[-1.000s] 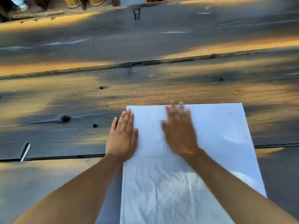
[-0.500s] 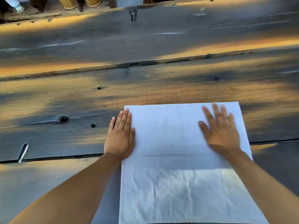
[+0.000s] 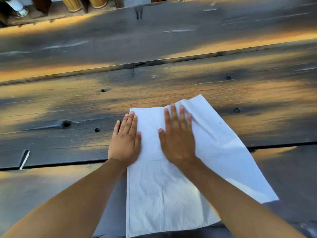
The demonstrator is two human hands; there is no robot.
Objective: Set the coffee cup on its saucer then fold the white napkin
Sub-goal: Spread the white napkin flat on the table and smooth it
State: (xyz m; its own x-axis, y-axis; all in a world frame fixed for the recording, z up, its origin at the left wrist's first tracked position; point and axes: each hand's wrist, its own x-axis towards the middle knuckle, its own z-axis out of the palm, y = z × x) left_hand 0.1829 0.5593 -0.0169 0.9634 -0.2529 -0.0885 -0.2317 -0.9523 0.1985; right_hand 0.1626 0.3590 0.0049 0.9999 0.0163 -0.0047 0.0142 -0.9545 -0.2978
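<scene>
**Ana:** Napkin point(image 3: 173, 189) first, then: one white cloth, lying on the wooden worktop point(image 3: 68, 107) at its near edge, with the near end running out of the picture below. Where does it stand?

**Ben:** Partly folded, I'd judge. A straight crease line crosses it at about wrist level, and the far right corner is rucked up and skewed off the worktop, so that side does not lie square yet.

**Ana:** And the hands?

**Ben:** Two, both flat with straight fingers, gripping nothing. The left hand point(image 3: 124, 140) rests along the napkin's left edge, half on cloth, half on wood. The right hand point(image 3: 178, 136) presses the far middle of the cloth, its fingertips point(image 3: 172, 107) touching the raised ripple.

**Ana:** The cup and saucer?

**Ben:** None in view, so I cannot tell whether that step is done. Smoothing the ripple and finishing the fold look like what is left.

**Ana:** Anything else?

**Ben:** Beyond the worktop's far edge, two ribbed yellow cylinders point(image 3: 72, 4) and one white object point(image 3: 17, 6) at the far left corner.
</scene>
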